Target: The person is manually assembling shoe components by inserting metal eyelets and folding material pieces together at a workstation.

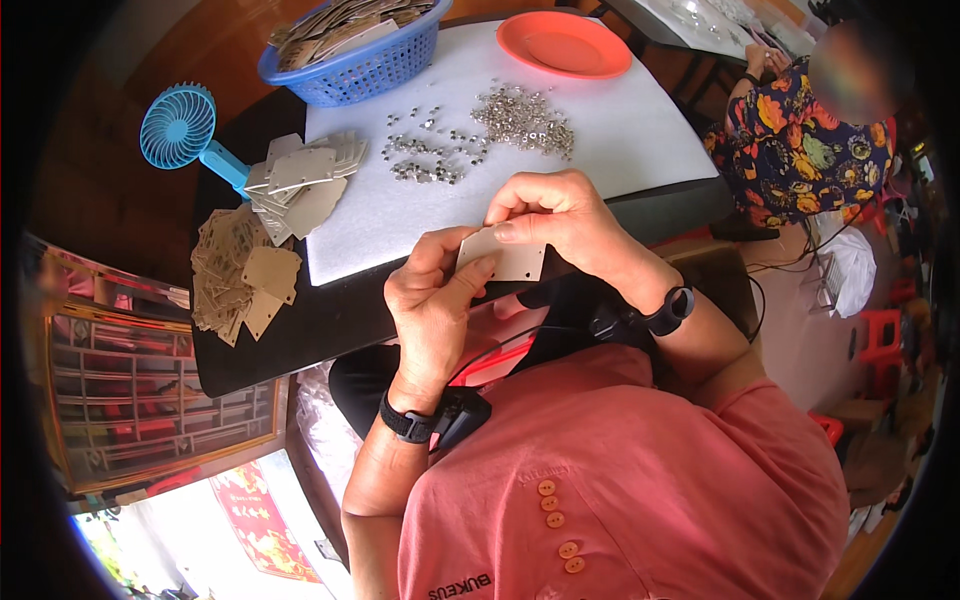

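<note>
Between my two hands I have a small white card (522, 263) with little holes near its edge, held above my lap at the table's front edge. My left hand (432, 290) grips its left side, thumb on the face and fingers behind. At the card's upper edge, my right hand (555, 215) pinches with thumb and forefinger; whether a tiny piece sits between those fingertips is hidden. Beyond my hands, small shiny metal pieces (522, 118) form a dense pile, with a looser scatter of similar pieces (430, 160) to its left.
White sheeting (360, 225) covers much of the black table (290, 335). Pale cards (300, 170) and brownish cards (225, 265) lie in stacks at left, beside a blue handheld fan (180, 128). Farther back are a blue basket (360, 78) of cards and a red plate (565, 45). Another person (800, 150) sits at right.
</note>
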The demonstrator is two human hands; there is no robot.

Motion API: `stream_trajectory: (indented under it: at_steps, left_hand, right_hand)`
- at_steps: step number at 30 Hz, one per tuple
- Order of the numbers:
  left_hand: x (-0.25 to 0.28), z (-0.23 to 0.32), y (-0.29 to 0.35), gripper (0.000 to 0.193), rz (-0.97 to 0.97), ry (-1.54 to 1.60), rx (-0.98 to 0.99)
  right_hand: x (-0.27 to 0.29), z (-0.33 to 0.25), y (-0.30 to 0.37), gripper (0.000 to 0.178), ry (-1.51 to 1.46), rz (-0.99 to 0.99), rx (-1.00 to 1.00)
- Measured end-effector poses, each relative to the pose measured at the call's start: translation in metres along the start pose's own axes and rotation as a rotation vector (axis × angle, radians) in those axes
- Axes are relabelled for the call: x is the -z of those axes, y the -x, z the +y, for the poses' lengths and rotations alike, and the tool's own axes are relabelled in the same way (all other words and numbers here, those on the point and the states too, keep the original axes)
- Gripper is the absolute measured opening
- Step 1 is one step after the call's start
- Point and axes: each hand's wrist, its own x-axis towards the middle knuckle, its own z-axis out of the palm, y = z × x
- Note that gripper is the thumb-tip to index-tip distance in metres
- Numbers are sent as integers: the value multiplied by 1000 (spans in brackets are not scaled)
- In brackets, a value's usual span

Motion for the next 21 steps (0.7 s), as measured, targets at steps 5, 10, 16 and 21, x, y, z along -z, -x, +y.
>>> stream_trajectory:
  at_steps: [5, 10, 16, 21]
  left_hand:
    - [-1, 1, 1, 17, 36, 59, -2]
    - [-1, -5, 5, 15, 40, -75, -62]
    - [-4, -9, 4, 14, 78, -66, -96]
    - [-5, -2, 1, 15, 33, -55, -20]
  right_hand:
    - [-1, -1, 6, 4, -92, 139, 40]
    - [-14, 1, 16, 4, 140, 238, 104]
    - [-6, -1, 18, 5, 212, 235, 61]
    - [63, -5, 6, 5, 869, 471, 60]
